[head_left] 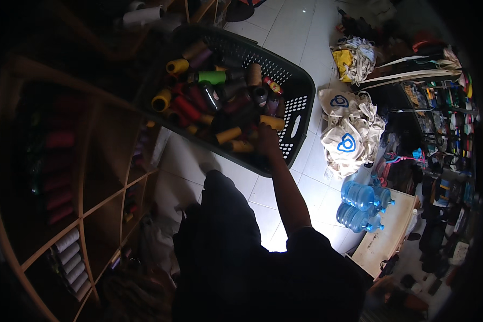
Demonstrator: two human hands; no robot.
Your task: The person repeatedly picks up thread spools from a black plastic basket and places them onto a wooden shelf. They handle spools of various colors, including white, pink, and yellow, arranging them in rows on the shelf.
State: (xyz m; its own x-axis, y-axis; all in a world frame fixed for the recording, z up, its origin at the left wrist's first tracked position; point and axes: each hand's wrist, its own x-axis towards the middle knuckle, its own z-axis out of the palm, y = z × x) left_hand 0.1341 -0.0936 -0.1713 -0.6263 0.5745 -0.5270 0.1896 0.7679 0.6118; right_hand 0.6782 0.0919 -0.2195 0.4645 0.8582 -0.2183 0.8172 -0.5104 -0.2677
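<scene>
My right hand (266, 142) reaches down into a dark green plastic basket (300, 78), at its near right side. It is beside a yellow thread spool (272, 123); another yellow spool (228, 135) lies to its left. The fingers are in shadow, so I cannot see how they are bent or whether they hold a spool. Heaped in the basket are many thread spools, among them a bright green one (212, 78), a red one (187, 109) and a tan one (254, 75). My left hand is out of view.
Wooden cubby shelves (103, 209) on the left hold red spools (59, 140) and white spools (70, 257). Cream cloth bags with blue emblems (351, 134) lie on the tiled floor (263, 206) at right. Blue water jugs (359, 196) are beside a low table (383, 236).
</scene>
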